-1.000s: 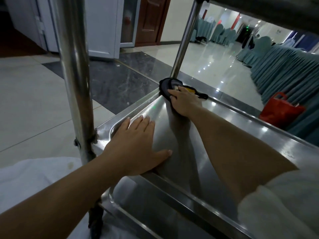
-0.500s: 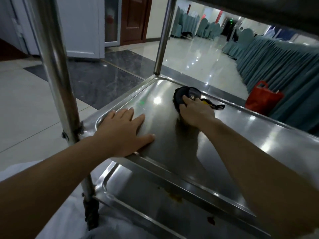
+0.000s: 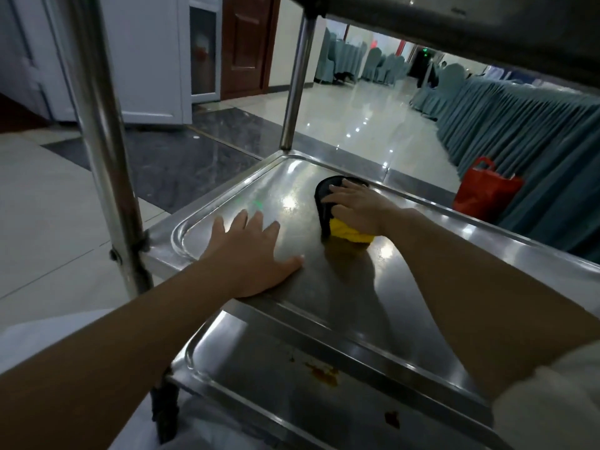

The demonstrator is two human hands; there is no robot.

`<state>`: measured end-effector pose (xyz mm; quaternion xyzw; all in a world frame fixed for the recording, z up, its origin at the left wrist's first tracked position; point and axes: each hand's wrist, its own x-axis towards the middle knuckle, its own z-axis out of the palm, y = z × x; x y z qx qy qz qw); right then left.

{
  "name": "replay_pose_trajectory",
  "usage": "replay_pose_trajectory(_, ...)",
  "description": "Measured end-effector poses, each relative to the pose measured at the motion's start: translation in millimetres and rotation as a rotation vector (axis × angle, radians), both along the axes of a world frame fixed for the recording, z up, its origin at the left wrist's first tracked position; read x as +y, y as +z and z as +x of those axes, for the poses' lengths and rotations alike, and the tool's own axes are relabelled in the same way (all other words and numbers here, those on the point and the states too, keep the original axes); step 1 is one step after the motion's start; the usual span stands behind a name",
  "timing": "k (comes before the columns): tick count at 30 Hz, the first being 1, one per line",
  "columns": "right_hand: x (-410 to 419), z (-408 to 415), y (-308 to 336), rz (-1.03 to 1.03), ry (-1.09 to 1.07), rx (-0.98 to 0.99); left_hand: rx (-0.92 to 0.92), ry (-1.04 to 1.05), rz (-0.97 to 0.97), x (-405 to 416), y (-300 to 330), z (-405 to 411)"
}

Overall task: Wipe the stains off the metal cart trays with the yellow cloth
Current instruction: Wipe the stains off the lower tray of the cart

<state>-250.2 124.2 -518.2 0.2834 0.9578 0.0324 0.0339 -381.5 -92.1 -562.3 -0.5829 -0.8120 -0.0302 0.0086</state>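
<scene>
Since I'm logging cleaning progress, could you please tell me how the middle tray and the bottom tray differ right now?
The middle tray looks shiny and free of obvious stains, while the bottom tray carries an orange-brown smear and a dark red spot. Both hands are on the middle tray, the left hand flat and the right hand pressing the cloth; nothing touches the bottom tray. Both are rimmed steel.

yellow cloth [image 3: 350, 231] mostly under right hand [image 3: 360, 206] (palm hidden), upper tray [image 3: 487, 24] cropped
</scene>
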Motion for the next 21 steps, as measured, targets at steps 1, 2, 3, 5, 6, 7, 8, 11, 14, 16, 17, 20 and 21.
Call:
replay_pose_trajectory(1,1,0,-2,-0.050,-0.004,0.053,-0.007,0.001,-0.004,2,0,0)
replay_pose_trajectory(2,0,0,-3,-0.091,-0.020,0.098,-0.028,0.001,-0.015,3,-1,-1)
replay_pose_trajectory(3,-1,3,-3,-0.128,-0.054,0.125,-0.051,-0.001,-0.031,6,-2,-3)
replay_pose_trajectory(5,-2,14,-2,-0.199,-0.159,0.154,-0.075,-0.002,-0.059,11,-3,-5)
replay_pose_trajectory(6,-5,18,-1,-0.236,-0.203,0.165,-0.075,0.006,-0.067,12,-4,-8)
replay_pose_trajectory(7,-8,25,-1,-0.275,-0.236,0.174,-0.068,0.009,-0.073,13,-5,-9)
replay_pose_trajectory(8,-12,34,0,-0.297,-0.260,0.172,-0.055,0.005,-0.078,14,-5,-9)
replay_pose_trajectory(11,-29,65,4,-0.235,-0.319,0.085,-0.039,-0.002,-0.074,15,-3,-8)
replay_pose_trajectory(14,-58,103,5,-0.081,-0.361,0.066,-0.031,0.000,-0.102,17,2,-5)
replay_pose_trajectory(16,-84,129,2,0.094,-0.357,0.072,-0.028,0.004,-0.138,18,5,-4)
replay_pose_trajectory(17,-94,140,2,0.180,-0.353,0.091,-0.026,0.010,-0.155,18,7,-3)
replay_pose_trajectory(20,-106,171,-2,0.234,-0.330,0.110,0.009,-0.008,-0.153,17,13,11)
replay_pose_trajectory(21,-107,182,-5,0.186,-0.305,0.131,0.009,-0.034,-0.132,15,12,23)
